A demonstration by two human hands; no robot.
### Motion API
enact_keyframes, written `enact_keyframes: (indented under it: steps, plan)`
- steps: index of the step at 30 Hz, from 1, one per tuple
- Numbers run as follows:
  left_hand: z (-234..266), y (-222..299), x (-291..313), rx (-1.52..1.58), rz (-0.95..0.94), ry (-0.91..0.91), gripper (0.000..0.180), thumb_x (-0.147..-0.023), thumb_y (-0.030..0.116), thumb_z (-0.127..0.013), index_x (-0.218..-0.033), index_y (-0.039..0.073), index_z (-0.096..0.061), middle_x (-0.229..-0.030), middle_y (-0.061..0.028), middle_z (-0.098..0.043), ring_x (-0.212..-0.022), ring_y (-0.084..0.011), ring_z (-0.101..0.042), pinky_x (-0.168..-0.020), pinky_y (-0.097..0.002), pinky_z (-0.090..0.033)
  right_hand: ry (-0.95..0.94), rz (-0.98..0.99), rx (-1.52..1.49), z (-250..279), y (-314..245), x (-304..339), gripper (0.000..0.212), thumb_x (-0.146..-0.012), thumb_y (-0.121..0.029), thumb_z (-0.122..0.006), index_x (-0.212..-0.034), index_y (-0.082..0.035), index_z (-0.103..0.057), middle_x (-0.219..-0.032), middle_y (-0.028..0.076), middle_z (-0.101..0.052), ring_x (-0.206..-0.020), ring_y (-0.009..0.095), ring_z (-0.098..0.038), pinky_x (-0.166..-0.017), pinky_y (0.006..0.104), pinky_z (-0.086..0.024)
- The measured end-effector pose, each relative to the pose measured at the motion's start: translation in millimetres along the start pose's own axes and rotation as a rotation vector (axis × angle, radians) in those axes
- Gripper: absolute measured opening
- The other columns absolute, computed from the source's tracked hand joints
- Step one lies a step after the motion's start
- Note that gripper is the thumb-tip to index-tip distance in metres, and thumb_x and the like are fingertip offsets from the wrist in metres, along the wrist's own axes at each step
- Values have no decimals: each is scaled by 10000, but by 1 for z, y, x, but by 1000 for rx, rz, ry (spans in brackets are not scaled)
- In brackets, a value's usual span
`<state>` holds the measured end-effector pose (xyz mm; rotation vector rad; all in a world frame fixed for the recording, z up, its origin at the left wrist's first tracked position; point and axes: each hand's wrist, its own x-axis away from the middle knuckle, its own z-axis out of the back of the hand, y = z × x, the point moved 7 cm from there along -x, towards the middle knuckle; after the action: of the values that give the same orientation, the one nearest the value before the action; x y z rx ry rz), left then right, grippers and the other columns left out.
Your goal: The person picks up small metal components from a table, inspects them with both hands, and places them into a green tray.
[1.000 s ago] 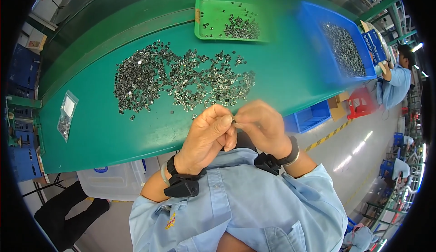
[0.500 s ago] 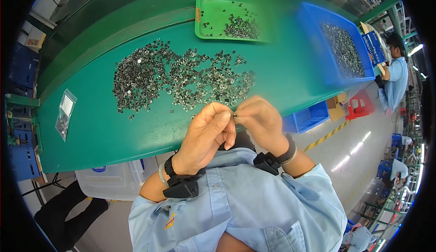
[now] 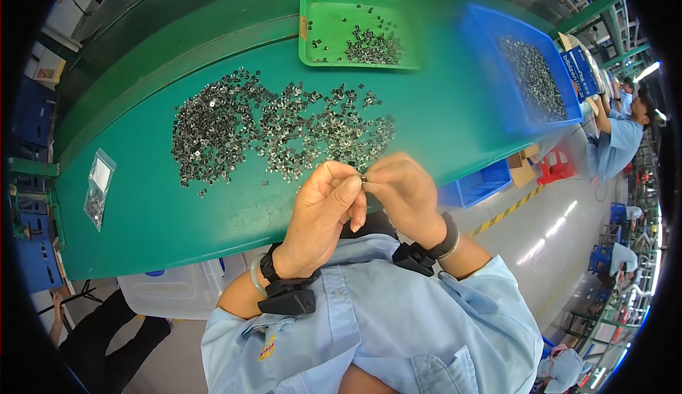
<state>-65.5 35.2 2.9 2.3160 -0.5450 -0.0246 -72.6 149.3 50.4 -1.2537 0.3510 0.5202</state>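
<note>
My left hand [image 3: 325, 206] and my right hand [image 3: 406, 194] meet fingertip to fingertip over the near edge of the green tabletop [image 3: 142, 231]. Both pinch one tiny dark metal part [image 3: 364, 179] between thumb and forefinger; its exact shape is mostly covered by the fingers. Just beyond my hands spreads a wide heap of small black and silver metal parts [image 3: 213, 131], denser on the left and looser toward the right.
A green tray [image 3: 327, 32] with scattered parts stands at the back. To the right is a blue bin [image 3: 490, 74] full of small parts. A clear plastic bag [image 3: 99, 188] lies at left. Below the table are a translucent box [image 3: 170, 291] and another blue bin [image 3: 490, 181]. People sit at right.
My hands stay together, the pinched part hardly moving. The table scene has shifted slightly in view. A co-worker at the right has changed posture, and a second person shows behind.
</note>
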Motion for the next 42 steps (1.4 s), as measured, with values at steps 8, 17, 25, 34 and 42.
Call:
enact_keyframes:
  steps: [8,17,25,34,42]
  plan:
    - [7,7,-5,44,13,41,165,-966,175,-461,-1066,47,-488,-802,-63,-557,-584,-126,-519,-501,-256,-421,-61,-33,96,18,19,-37,125,-808,7,-636,-904,-34,-566,-833,76,-612,-754,162,-592,-655,285,-486]
    - [13,5,-5,114,50,-22,170,-965,138,-450,-1096,34,-487,-829,-72,-564,-623,-138,-539,-536,-263,-444,-105,-110,313,60,74,-149,136,-874,-99,-595,-970,-3,-589,-918,61,-628,-852,127,-602,-749,262,-493]
    - [13,1,-5,96,76,-61,161,-965,126,-446,-1088,29,-485,-816,-81,-563,-620,-143,-545,-546,-272,-457,-432,-276,508,59,76,-63,126,-788,-89,-660,-896,-43,-614,-886,67,-594,-852,211,-591,-760,317,-482]
    - [10,1,-7,33,26,-10,155,-955,139,-466,-1069,36,-490,-794,-79,-558,-565,-134,-528,-495,-267,-442,-377,-64,650,53,63,-52,128,-758,-62,-659,-873,-68,-603,-850,78,-567,-836,254,-568,-708,348,-467]
    - [-2,4,-7,-145,19,59,188,-963,171,-461,-1079,26,-494,-831,-67,-565,-622,-123,-546,-533,-245,-444,-201,69,482,36,7,-38,196,-695,-43,-705,-848,-61,-583,-873,72,-589,-791,267,-575,-672,354,-451]
